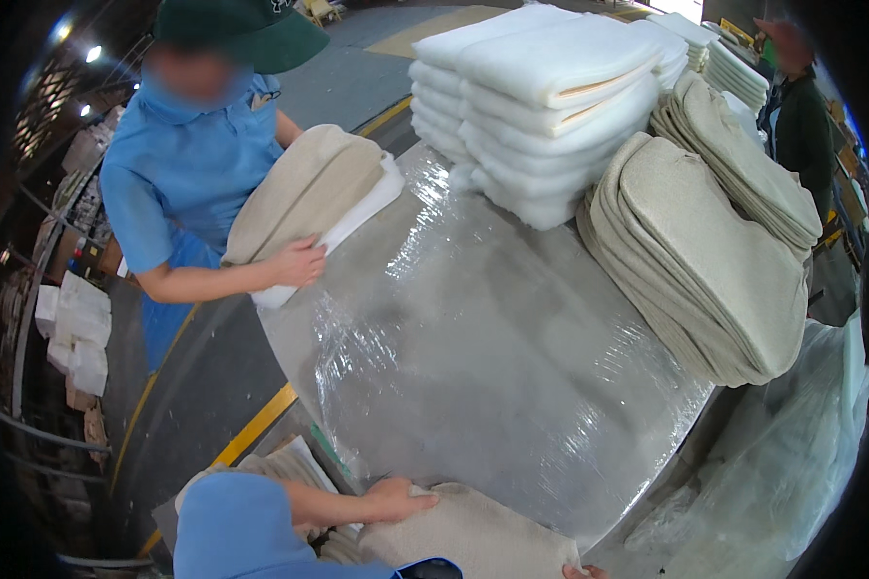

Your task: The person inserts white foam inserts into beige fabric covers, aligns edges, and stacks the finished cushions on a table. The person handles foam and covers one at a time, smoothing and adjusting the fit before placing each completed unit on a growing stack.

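Observation:
A beige fabric cover (pixel 468 531) lies across the near edge of the table, cut off by the lower rim of the view. Its upper left corner is pinched in my left hand (pixel 401 500), with the fingers closed. At its right corner only the fingertips of my right hand (pixel 583 571) show, closed on the fabric edge. Beside my left forearm is a pile of similar beige covers (pixel 294 465), partly hidden by my sleeve. Across the table, a co-worker in a blue shirt holds another beige cover (pixel 304 193) with a white padding sheet (pixel 362 207) sticking out of it.
The table (pixel 473 357) is wrapped in shiny clear plastic film. At its far side stands a tall stack of white padding (pixel 541 106); folded beige covers (pixel 705 261) are stacked on the right. Clear plastic sheeting (pixel 772 463) hangs at the right. Another person (pixel 801 125) stands far right.

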`<move>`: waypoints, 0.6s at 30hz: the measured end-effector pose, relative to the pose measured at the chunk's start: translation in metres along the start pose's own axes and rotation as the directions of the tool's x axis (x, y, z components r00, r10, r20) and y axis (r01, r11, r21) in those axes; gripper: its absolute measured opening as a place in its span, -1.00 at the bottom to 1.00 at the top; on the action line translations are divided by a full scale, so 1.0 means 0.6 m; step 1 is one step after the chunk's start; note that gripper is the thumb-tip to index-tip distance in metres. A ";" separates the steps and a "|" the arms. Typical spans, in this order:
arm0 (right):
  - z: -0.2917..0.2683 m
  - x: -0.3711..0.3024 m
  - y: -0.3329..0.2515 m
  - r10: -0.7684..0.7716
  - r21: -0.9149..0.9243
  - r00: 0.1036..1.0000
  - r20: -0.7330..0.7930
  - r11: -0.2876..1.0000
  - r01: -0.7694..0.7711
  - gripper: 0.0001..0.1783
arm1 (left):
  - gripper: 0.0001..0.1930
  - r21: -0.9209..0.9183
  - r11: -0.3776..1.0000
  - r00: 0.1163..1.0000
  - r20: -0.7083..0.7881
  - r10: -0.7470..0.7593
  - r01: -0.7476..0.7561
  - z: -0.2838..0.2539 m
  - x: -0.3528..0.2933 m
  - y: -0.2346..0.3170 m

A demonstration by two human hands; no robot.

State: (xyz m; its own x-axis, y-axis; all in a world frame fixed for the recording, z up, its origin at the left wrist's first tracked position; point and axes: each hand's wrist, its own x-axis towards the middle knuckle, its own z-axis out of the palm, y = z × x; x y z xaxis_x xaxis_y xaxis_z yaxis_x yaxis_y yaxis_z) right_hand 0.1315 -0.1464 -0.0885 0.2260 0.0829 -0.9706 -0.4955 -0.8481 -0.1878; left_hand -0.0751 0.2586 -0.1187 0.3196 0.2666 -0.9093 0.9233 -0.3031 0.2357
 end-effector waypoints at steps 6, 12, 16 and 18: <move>-0.003 0.013 -0.001 0.059 -0.036 0.997 -0.043 0.998 -0.060 0.01 | -0.03 0.036 0.997 0.997 0.028 -0.066 0.065 -0.003 0.008 0.006; 0.008 0.009 0.006 0.082 -0.025 0.991 -0.103 0.996 -0.086 0.02 | -0.03 0.045 0.998 0.999 0.004 0.040 -0.040 0.004 0.007 -0.009; 0.018 -0.005 0.022 0.053 -0.015 0.987 -0.152 0.998 -0.056 0.02 | 0.00 0.104 0.995 0.999 -0.043 0.015 -0.010 0.018 0.007 -0.020; 0.005 0.003 0.040 -0.026 -0.018 0.998 -0.052 1.000 0.025 0.04 | 0.01 0.086 0.996 0.999 -0.043 0.014 -0.010 0.023 0.002 -0.023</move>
State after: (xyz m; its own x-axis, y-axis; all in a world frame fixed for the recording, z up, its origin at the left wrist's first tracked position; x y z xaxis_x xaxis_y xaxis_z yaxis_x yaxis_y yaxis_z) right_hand 0.1176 -0.1649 -0.0952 0.2822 0.0780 -0.9562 -0.4745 -0.8549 -0.2097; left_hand -0.0903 0.2504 -0.1274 0.3414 0.3014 -0.8903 0.8982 -0.3838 0.2145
